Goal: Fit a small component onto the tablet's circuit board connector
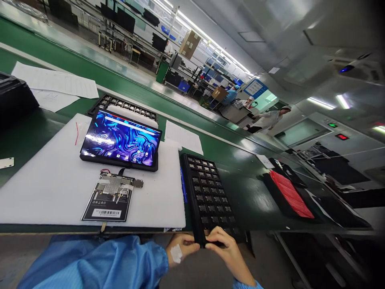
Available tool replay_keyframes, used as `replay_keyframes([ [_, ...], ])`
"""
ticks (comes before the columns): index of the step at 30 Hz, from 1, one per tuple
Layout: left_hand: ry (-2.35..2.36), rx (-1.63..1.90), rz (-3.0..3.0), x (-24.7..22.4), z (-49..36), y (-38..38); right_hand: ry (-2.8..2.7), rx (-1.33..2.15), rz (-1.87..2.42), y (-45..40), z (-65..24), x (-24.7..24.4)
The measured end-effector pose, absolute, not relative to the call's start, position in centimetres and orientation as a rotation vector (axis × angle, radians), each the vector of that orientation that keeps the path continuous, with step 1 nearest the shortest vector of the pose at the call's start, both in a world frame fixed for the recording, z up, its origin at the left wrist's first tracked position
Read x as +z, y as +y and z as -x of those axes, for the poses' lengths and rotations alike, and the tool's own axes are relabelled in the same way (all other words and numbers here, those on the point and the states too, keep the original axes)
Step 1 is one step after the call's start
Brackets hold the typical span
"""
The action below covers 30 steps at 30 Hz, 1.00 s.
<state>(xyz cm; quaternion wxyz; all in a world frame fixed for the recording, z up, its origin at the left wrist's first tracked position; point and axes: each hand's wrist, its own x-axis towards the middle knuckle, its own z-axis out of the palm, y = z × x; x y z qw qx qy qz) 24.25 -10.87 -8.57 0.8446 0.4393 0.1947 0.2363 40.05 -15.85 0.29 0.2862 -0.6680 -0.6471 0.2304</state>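
Both our hands, left (180,249) and right (226,249), close their grip on the near end of the black parts tray (207,196), beside the white foam mat (51,188) on the counter (252,200).

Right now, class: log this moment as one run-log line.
left hand: grips black tray near end | right hand: same end | tablet: lit, on white mat

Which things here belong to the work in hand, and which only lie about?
In hand: left hand and right hand, both on the near end of the black parts tray.
Lying about: lit tablet, circuit board, papers, red pad.
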Motion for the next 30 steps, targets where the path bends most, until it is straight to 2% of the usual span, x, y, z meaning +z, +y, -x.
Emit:
replay_keyframes([
  [12,0.401,0.479,-0.870,-8.3,-24.0,-10.6,-1.733,0.616,1.834,-16.0,-40.1,0.2],
  [22,0.570,0.386,-1.018,-10.2,-24.1,-11.4,-1.789,0.402,1.808,-16.4,-40.0,-1.1],
  [26,0.605,0.249,-1.100,-11.7,-21.6,-11.3,-1.809,0.259,1.824,-17.2,-39.7,-2.0],
  [30,0.546,0.127,-1.209,-12.1,-18.0,-9.7,-1.678,-0.097,1.890,-18.4,-38.0,-5.4],
])
